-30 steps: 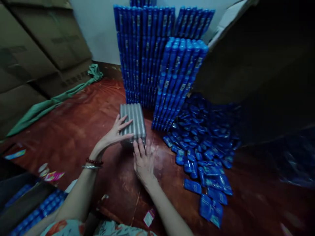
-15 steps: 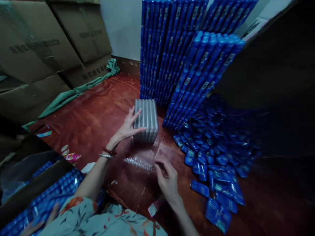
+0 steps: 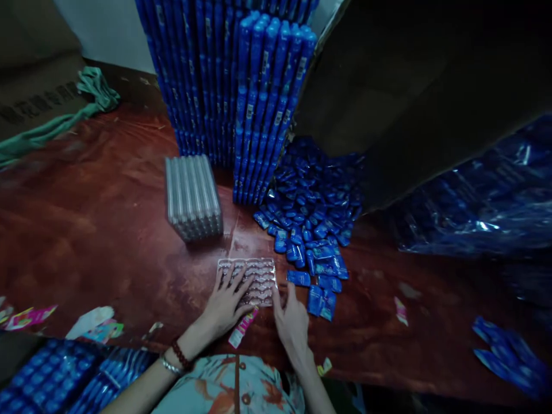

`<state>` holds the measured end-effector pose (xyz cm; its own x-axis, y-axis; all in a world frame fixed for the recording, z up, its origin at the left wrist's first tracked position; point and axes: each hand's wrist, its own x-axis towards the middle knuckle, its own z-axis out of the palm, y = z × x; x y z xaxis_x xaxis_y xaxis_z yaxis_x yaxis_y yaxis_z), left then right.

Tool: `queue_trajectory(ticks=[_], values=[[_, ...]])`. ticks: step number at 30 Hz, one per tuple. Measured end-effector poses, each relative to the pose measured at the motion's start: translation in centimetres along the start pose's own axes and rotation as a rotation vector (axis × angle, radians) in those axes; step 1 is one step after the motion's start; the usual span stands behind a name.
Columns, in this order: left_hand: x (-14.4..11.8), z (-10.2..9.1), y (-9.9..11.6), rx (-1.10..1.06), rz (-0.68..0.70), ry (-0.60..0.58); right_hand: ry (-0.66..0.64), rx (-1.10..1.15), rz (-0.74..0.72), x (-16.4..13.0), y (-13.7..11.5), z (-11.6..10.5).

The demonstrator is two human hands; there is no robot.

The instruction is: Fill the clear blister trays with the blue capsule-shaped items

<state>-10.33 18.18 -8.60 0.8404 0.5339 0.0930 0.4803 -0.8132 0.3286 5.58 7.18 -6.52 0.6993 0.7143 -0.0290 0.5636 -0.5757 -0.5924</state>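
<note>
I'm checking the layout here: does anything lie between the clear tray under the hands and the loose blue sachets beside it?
Nothing visible: bare red-brown floor separates the clear plastic blister tray from the loose blue sachets. The left hand rests on the tray; the right hand touches its near corner.

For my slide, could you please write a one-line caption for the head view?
Both hands, left hand and right hand, press a clear tray flat on the red floor beside loose blue packets.
</note>
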Motion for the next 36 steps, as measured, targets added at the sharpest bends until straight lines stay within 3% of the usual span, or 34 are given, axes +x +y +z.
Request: queue_trajectory(ticks=[4, 8, 11, 14, 18, 21, 24, 27, 32, 36], values=[[-1.1, 0.7, 0.3, 0.071, 0.098, -0.027, 0.215, -0.368, -0.175, 3.1, 2.7, -2.4], [-0.4, -1.3, 0.9, 0.028, 0.149, -0.048, 0.175, -0.54, -0.178, 7.9, 5.3, -1.8], [3.3, -2.6, 1.2, -0.071, 0.084, 0.026, 0.138, -0.55, -0.209, 10.8, 6.1, -1.3], [9.1, -2.8, 1.3, -0.253, 0.054, 0.108, 0.191, -0.485, -0.297, 12.5, 6.5, -1.7], [15.2, -1.0, 1.9, -0.21, 0.103, 0.065, 0.388, -0.311, -0.352, 12.0, 5.9, -2.4], [16.5, 0.5, 2.2, -0.19, 0.11, 0.056, 0.404, -0.271, -0.302, 10.2, 4.1, -1.7], [15.8, 0.9, 1.4, -0.315, 0.121, 0.077, 0.272, -0.41, -0.227, 9.2, 1.9, -0.6], [13.5, -0.1, -0.2, -0.557, 0.101, 0.063, 0.176, -0.516, -0.174, 9.5, 0.9, 0.1], [7.3, -2.7, -2.7, -0.923, -0.267, 0.13, 0.138, -0.339, -0.264, 9.9, 2.4, -0.2], [4.1, -3.5, -3.0, -1.22, -0.499, 0.048, 0.155, -0.095, -0.327, 8.5, 3.0, -1.3]])
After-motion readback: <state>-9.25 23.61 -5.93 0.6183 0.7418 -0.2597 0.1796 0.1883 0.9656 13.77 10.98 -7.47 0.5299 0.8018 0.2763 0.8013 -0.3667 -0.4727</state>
